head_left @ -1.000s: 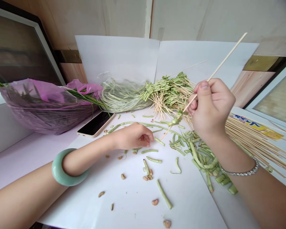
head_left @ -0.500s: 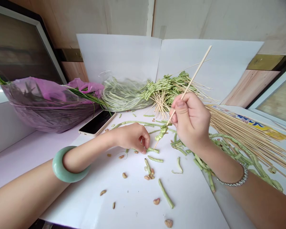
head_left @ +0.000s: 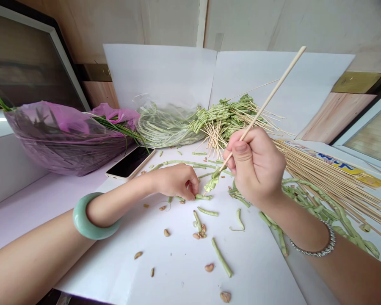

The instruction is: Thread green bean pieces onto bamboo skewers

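Observation:
My right hand (head_left: 255, 163) is closed around a wooden skewer (head_left: 273, 94), which slants up to the right. Several green bean pieces (head_left: 212, 182) are threaded near its lower end. The skewer's tip meets a short bean piece (head_left: 203, 197) on the white sheet. My left hand (head_left: 178, 181) pinches the left end of that piece between thumb and fingertips, pressed down at the sheet. A green bangle is on my left wrist, a beaded bracelet on my right.
Behind are a purple bag (head_left: 66, 144) of long greens, a clear bag (head_left: 168, 127) of beans and a pile of threaded skewers (head_left: 228, 116). A phone (head_left: 130, 163) lies left, loose skewers (head_left: 330, 173) and cut beans (head_left: 320, 207) right. Bean bits and seeds (head_left: 208, 267) dot the sheet.
My right hand has shifted slightly right and tipped the skewer lower, its top swinging right. The tip has moved slightly left on the bean piece. My left hand stays in place.

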A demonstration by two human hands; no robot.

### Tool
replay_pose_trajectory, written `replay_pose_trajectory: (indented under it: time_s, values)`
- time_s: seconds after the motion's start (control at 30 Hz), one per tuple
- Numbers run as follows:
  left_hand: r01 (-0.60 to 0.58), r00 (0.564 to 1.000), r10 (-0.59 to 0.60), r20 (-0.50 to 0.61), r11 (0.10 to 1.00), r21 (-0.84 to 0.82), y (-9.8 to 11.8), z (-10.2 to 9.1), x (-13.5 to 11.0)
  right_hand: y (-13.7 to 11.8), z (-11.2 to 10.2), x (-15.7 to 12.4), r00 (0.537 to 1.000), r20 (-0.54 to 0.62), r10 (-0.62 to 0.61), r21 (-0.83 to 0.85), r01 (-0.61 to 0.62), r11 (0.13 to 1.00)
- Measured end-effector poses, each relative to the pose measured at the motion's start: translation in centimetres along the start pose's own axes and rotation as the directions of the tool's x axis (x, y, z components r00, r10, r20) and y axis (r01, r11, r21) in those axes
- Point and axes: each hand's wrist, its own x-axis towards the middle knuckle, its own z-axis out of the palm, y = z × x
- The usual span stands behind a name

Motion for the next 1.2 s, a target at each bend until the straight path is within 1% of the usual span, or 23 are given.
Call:
replay_pose_trajectory:
  time_s: [0.2, 0.4, 0.57, 0.7, 0.77, 0.93, 1.1, 1.2]
  values:
    - [0.015, 1.0, -0.015, -0.002, 1.0, 0.003, 0.0, 0.1, 0.1, 0.0, 0.2, -0.2, 1.0, 0.023, -0.019, -0.024, 0.019, 1.0]
    - [0.036, 0.999, -0.036, 0.002, 0.999, -0.011, -0.1, 0.2, 0.2, 0.1, 0.3, -0.2, 0.998, 0.033, 0.058, -0.039, -0.057, 0.998]
    - [0.048, 0.999, -0.048, 0.007, 0.998, -0.03, -0.3, 0.3, 0.3, 0.8, 0.4, 0.1, 0.987, 0.055, 0.151, 0.003, -0.151, 0.989]
    - [0.043, 0.999, -0.042, 0.017, 0.998, -0.052, -0.3, 0.3, 0.3, 1.4, 1.2, 0.7, 0.978, 0.096, 0.183, 0.036, -0.187, 0.982]
    - [0.038, 0.999, -0.036, 0.031, 0.997, -0.072, -0.2, 0.3, 0.3, 1.6, 1.7, 1.1, 0.976, 0.12, 0.182, 0.02, -0.185, 0.983]
    - [0.07, 0.997, -0.067, 0.032, 0.992, -0.103, -0.3, 0.3, 0.4, 1.9, 2.6, 1.7, 0.971, 0.161, 0.179, -0.033, -0.176, 0.984]
    - [0.045, 0.998, -0.04, 0.043, 0.992, -0.116, -0.7, 0.4, 0.5, 2.4, 2.4, 1.4, 0.964, 0.131, 0.229, -0.045, -0.225, 0.973]
    - [0.028, 0.999, -0.024, 0.043, 0.993, -0.112, -0.7, 0.0, 0.3, 3.1, 1.4, 1.0, 0.946, 0.056, 0.32, 0.01, -0.321, 0.947]
